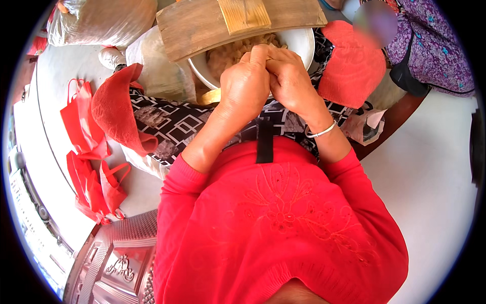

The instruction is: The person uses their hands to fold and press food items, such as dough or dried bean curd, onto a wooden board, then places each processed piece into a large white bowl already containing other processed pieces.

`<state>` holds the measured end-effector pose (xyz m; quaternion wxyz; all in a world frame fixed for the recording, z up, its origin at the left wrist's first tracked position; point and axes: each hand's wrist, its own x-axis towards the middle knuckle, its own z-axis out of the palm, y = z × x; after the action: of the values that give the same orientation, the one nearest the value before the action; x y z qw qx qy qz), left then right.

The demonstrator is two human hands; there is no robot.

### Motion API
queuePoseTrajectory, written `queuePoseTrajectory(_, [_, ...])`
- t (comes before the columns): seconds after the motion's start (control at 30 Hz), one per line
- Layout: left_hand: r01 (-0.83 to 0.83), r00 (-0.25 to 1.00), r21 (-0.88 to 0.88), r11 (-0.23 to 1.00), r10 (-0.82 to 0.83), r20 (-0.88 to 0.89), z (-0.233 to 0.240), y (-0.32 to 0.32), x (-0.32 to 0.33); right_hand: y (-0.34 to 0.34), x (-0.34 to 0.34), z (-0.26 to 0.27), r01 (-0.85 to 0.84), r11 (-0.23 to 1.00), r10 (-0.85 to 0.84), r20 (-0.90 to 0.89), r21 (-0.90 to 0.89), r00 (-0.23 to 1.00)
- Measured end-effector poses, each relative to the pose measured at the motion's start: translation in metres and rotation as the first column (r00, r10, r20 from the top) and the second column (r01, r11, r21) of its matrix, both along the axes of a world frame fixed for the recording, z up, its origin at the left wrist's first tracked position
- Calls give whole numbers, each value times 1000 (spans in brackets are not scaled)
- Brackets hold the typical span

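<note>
My left hand point(246, 84) and my right hand point(291, 76) meet over a white basin point(305, 42), fingers curled and touching. The backs of the hands hide whatever lies between the fingertips. Small pale-brown pieces point(222, 60) fill part of the basin below them. Across its far side lies a brown wooden board point(193, 32), with a lighter wood block point(245, 15) on top. A silver bangle point(322, 131) circles my right wrist. Under my hands, patterned black fabric point(171, 121) covers my lap.
Red cloths lie over my left knee point(115, 108) and right knee point(353, 64). Red bags point(85, 125) rest on the floor at left. A stuffed plastic sack point(102, 22) stands at far left. Another person in purple floral clothing point(440, 49) sits at right. A panelled door point(125, 262) is lower left.
</note>
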<state>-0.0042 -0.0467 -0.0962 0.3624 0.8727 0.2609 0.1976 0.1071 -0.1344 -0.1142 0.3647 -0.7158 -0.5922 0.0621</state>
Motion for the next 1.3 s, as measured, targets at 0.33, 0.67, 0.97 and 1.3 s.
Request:
queuePoseTrajectory(0.33, [-31,999,-651,759,48,9,-24,24,3,6,-12,-15,87,973,-75,-63,215,995])
queuePoseTrajectory(0.67, [106,950,-980,170,273,150,-21,14,3,5,-9,-18,273,938,-13,-761,216,648])
queuePoseTrajectory(0.97, [95,989,-419,903,-38,142,-30,2,-51,-8,13,-21,91,984,114,-942,150,316])
queuePoseTrajectory(1.3, [171,985,172,970,-173,-4,-10,22,-38,-24,37,21,-211,899,85,-319,-385,944])
